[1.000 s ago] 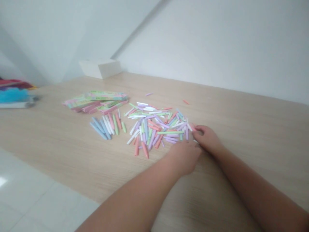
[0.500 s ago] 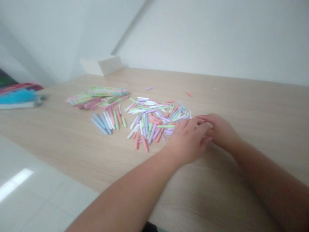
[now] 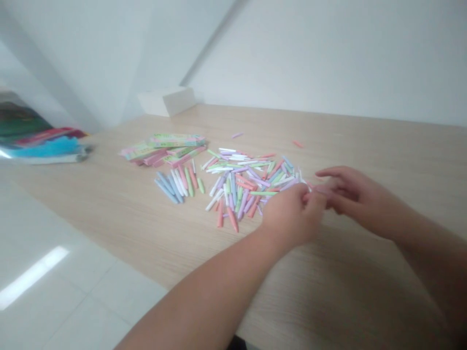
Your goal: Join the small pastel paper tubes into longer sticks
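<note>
The left hand (image 3: 292, 216) sits at lower centre of the frame, its fingers curled inward and drawn close together at the right edge of the heap. The right hand (image 3: 359, 194) comes in from the right, partly open, with its fingers stretched toward the left hand and almost meeting it. The two hands overlap or touch at the fingertips, and a small pink tip shows just beside them, but the fingers hide too much to tell whether either hand has hold of a stick.

Just left of the hands lies a loose heap of pastel sticks (image 3: 248, 182) in lilac, white, green, coral and pale blue, crossing one another at all angles, flat on a light wood-grain table (image 3: 328, 296). Further left, a smaller group of sticks (image 3: 178, 187) lies side by side in a fan, blue at its left end, then white, pink and green.

Above that group, flat green-and-pink cardboard packets (image 3: 162, 150) overlap in a low pile. A lone lilac stick (image 3: 237, 135) and a lone coral stick (image 3: 297, 144) lie apart, beyond the heap. A white box (image 3: 167, 101) stands at the far edge by the wall, and a bundle of colourful plastic-wrapped items (image 3: 44, 143) sits at the upper left. Pale floor tiles (image 3: 73, 291) show at lower left.
</note>
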{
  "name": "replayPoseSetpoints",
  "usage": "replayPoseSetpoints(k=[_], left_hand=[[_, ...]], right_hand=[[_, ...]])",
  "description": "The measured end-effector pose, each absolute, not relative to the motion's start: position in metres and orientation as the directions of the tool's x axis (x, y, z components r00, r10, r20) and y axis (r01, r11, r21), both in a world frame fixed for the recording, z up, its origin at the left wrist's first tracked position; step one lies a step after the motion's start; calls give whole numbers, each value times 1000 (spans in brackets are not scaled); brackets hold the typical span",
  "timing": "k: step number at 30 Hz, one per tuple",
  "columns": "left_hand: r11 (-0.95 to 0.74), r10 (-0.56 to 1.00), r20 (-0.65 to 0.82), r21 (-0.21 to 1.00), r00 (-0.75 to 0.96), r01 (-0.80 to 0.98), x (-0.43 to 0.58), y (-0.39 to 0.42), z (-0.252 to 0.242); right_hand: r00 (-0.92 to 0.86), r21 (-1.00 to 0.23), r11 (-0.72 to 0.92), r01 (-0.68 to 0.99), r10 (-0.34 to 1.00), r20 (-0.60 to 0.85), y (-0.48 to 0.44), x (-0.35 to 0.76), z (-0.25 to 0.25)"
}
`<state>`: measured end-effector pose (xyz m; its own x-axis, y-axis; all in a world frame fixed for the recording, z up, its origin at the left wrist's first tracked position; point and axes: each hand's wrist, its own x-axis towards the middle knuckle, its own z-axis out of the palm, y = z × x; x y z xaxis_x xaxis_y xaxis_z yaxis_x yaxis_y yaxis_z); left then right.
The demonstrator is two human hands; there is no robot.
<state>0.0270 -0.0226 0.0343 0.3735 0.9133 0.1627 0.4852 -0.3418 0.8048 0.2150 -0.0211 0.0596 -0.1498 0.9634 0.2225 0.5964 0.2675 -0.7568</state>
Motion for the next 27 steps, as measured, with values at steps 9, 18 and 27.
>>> replayPoseSetpoints(k=[9, 18, 27], left_hand=[[-678, 662, 240, 596, 710, 431, 30, -26, 39], [-767, 298, 72, 611, 952, 194, 52, -34, 34], [-824, 268, 35, 526, 963, 210, 64, -42, 22]], right_hand=[[295, -913, 225, 341, 896, 331, -4, 221, 35], [-146, -672, 254, 695, 966, 213, 20, 190, 35], [-339, -239, 332, 912, 941, 11, 117, 118, 35]])
